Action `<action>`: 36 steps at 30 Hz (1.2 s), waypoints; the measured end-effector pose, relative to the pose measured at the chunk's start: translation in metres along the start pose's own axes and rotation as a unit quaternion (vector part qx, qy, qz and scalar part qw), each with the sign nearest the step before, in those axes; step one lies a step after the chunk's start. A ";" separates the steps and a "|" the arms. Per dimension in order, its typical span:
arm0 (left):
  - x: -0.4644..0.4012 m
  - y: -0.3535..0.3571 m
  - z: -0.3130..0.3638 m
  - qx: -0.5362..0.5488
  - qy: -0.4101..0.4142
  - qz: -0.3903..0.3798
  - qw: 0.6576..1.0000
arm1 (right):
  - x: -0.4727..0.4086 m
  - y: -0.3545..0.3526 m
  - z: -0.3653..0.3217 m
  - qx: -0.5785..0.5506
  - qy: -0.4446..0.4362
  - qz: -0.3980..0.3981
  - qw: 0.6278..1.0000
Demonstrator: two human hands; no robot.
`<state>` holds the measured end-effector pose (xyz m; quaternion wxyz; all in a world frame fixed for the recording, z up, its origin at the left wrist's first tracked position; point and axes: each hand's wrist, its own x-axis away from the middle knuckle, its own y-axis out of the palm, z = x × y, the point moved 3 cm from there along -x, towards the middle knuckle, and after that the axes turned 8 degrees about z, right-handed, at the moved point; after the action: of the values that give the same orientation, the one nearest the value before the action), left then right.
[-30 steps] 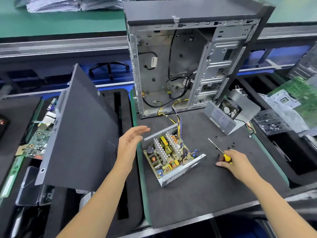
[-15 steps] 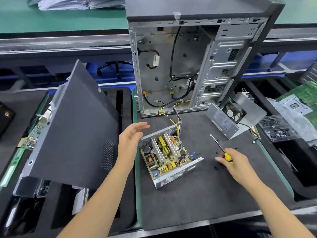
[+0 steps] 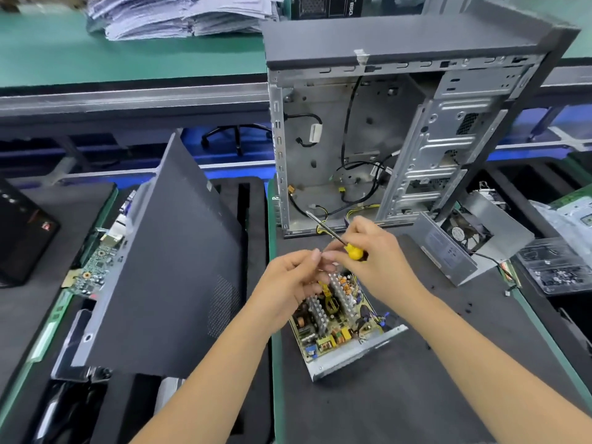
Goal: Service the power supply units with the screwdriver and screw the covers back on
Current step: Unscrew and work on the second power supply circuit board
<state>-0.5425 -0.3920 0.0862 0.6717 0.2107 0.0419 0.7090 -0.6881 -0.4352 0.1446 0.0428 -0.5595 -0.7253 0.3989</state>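
An open power supply unit [image 3: 344, 331], its circuit board and heat sinks bare, lies on the black mat [image 3: 416, 395] in front of me. My right hand [image 3: 374, 261] grips the yellow-handled screwdriver [image 3: 342, 243] above the unit, shaft pointing up and left. My left hand [image 3: 288, 280] is raised beside it, its fingertips meeting the right hand's fingers; I cannot tell whether something small is pinched there. The unit's metal cover with fan [image 3: 464, 245] lies to the right. Small black screws [image 3: 464, 307] dot the mat.
An open computer case [image 3: 400, 139] stands upright behind the unit, cables hanging out. A dark side panel [image 3: 166, 277] leans at the left over circuit boards [image 3: 96, 270]. Plastic trays of parts [image 3: 557, 267] sit at the right. Papers [image 3: 179, 14] are stacked on the far green bench.
My right hand lifted the screwdriver off the mat and brought it above the power supply unit. My left hand moved right and curled its fingers to meet it.
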 end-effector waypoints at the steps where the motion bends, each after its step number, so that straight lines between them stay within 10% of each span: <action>1: -0.001 -0.002 -0.001 0.034 -0.022 0.004 0.999 | 0.001 0.004 0.000 -0.012 -0.001 0.002 1.000; 9: 0.001 -0.005 -0.016 0.302 -0.113 0.050 0.945 | -0.008 0.032 -0.003 -0.098 0.059 -0.021 0.993; 20: -0.003 -0.044 0.005 0.213 0.044 0.191 0.957 | -0.017 0.005 0.007 0.099 -0.028 -0.213 0.972; 36: -0.007 -0.040 0.017 0.087 0.106 0.144 0.980 | -0.024 -0.021 -0.002 0.249 -0.098 -0.197 0.943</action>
<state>-0.4990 -0.3991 0.0859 0.5339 0.1958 0.1432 0.8100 -0.6945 -0.4555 0.1686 0.1874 -0.3348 -0.6993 0.6032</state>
